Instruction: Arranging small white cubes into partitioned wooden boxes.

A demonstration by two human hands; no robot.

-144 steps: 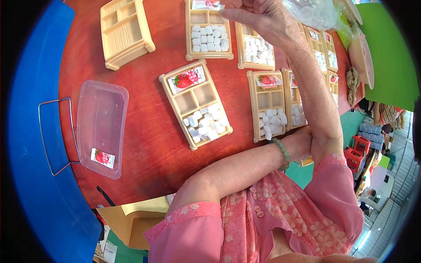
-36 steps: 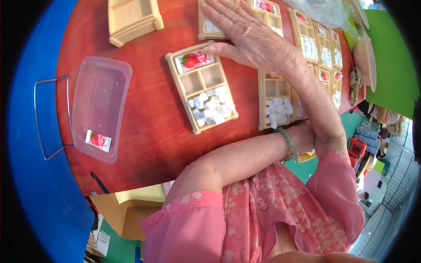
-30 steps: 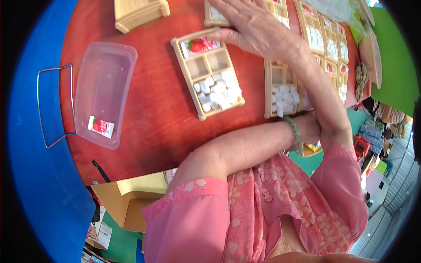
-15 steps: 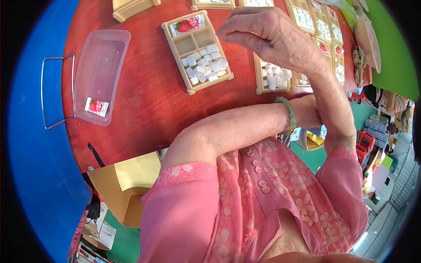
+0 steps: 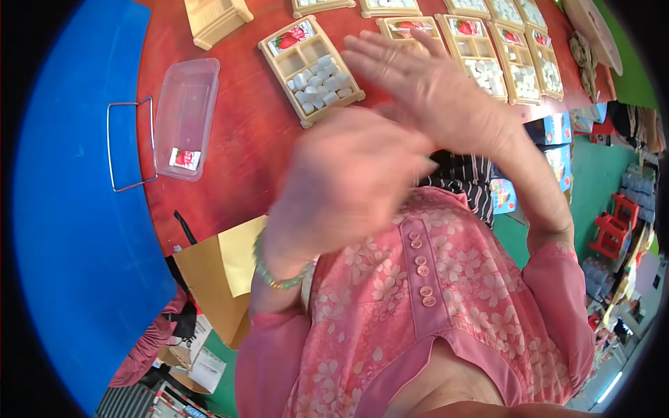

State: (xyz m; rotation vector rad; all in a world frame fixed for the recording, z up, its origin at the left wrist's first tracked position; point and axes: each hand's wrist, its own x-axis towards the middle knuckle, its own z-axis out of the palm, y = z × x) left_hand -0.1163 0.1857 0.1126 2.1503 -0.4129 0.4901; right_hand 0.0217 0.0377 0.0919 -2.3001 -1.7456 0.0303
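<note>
My right hand (image 5: 433, 89) hovers just right of a beige compartment tray (image 5: 290, 64), empty, with its fingers stretched out. Nearer to me and partly in front of it, my left hand (image 5: 348, 177) is smeared by motion, so its fingers and anything in them cannot be made out. A green bead bracelet (image 5: 279, 283) circles the left wrist. In the tray, a strawberry-print packet (image 5: 291, 37) fills the far compartment. White marshmallow-like pieces (image 5: 320, 83) fill the large near one, and two small middle compartments are bare. Another tray (image 5: 390, 45) is partly covered by my right hand.
A clear plastic box (image 5: 187, 115) with one small strawberry packet (image 5: 185, 159) lies left. Beige trays (image 5: 216, 17) stand at the far left. Several filled trays (image 5: 474, 47) line the right side of the red table (image 5: 240, 132). An open cardboard box (image 5: 209, 279) sits below the edge.
My left hand has come out from under my right forearm and swung left. My right hand has lowered slightly and its fingers have opened from a pinch. The whole view has shifted.
</note>
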